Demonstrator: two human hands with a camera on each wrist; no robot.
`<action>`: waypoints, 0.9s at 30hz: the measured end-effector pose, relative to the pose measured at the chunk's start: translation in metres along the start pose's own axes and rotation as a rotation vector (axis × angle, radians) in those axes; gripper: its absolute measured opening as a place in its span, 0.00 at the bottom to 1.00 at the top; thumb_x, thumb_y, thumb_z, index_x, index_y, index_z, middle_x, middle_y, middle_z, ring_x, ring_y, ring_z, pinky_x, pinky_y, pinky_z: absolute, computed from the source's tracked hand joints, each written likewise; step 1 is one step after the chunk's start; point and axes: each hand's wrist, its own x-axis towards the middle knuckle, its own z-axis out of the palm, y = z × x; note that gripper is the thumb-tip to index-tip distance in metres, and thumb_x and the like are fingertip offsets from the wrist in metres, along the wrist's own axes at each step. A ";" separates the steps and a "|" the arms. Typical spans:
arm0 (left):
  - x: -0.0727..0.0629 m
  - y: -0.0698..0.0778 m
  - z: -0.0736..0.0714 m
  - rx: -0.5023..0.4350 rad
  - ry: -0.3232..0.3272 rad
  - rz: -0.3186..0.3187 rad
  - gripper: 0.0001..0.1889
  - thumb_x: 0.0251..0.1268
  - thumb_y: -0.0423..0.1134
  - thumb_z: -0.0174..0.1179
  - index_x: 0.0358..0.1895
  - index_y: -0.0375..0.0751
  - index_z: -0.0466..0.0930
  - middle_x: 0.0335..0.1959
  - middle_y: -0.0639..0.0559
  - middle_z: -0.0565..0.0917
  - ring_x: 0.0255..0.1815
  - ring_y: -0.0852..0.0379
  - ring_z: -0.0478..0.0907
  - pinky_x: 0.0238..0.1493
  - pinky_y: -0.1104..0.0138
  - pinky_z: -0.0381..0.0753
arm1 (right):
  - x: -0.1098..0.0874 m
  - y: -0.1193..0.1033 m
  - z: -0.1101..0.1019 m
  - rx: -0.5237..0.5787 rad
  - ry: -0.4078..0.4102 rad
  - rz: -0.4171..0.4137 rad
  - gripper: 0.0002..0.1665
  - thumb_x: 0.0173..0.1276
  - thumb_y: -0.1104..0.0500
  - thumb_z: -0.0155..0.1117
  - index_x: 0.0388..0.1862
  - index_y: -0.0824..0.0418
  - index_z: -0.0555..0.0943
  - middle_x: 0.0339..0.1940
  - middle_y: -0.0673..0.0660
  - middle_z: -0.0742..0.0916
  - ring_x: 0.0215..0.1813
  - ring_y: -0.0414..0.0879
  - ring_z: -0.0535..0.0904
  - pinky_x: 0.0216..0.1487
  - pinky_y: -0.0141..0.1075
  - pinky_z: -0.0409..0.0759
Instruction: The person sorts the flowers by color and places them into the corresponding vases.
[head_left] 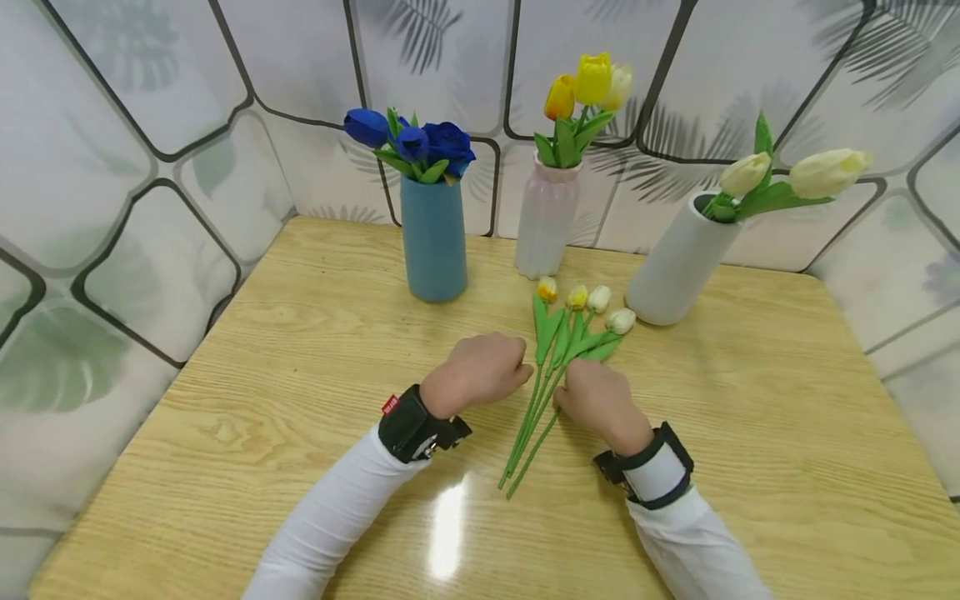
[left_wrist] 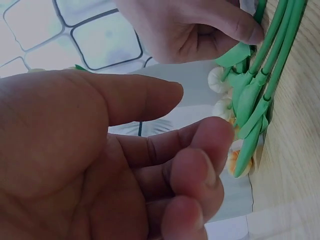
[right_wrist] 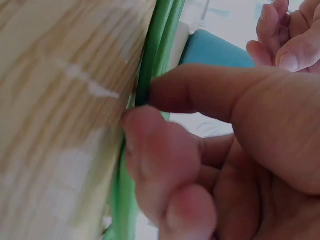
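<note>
Nearest you, the bare stem ends of four tulips lie on the worktop, between your hands, their heads pointing away from you. Your right hand pinches one green stem between thumb and fingertips; I can't tell which bloom it belongs to. Your left hand is just beside the bunch, fingers loosely curved, holding nothing. You'd do well to pinch lightly, slide that stem sideways before raising it so the leaves don't snag, and let your left hand steady the others. The stems are slim, smooth and probably bendy plastic; the leaves are broad and pointed, the heads egg-shaped in white, yellow and orange. Beyond stand a matt blue vase, a fluted pale pink vase with a slight gloss, and a plain white vase that looks slanted, all holding flowers.
</note>
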 end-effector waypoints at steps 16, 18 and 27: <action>0.001 0.001 -0.002 -0.010 -0.005 0.005 0.16 0.78 0.45 0.49 0.27 0.46 0.73 0.19 0.55 0.69 0.18 0.59 0.67 0.20 0.66 0.66 | 0.006 0.087 -0.034 0.858 -0.012 -0.008 0.22 0.77 0.59 0.53 0.19 0.61 0.74 0.15 0.50 0.74 0.14 0.39 0.64 0.19 0.34 0.66; 0.000 0.001 -0.003 -0.012 -0.008 0.005 0.17 0.78 0.45 0.49 0.27 0.46 0.73 0.19 0.55 0.69 0.18 0.59 0.67 0.20 0.66 0.65 | 0.000 0.091 -0.044 0.869 -0.012 -0.036 0.23 0.78 0.57 0.54 0.19 0.60 0.73 0.15 0.50 0.73 0.14 0.39 0.63 0.19 0.34 0.66; 0.000 -0.001 -0.002 -0.023 -0.013 -0.003 0.17 0.78 0.44 0.49 0.26 0.46 0.72 0.19 0.55 0.67 0.18 0.59 0.66 0.21 0.66 0.64 | -0.033 0.086 -0.081 0.771 0.061 -0.063 0.22 0.77 0.51 0.57 0.25 0.62 0.79 0.10 0.47 0.68 0.13 0.43 0.63 0.30 0.36 0.72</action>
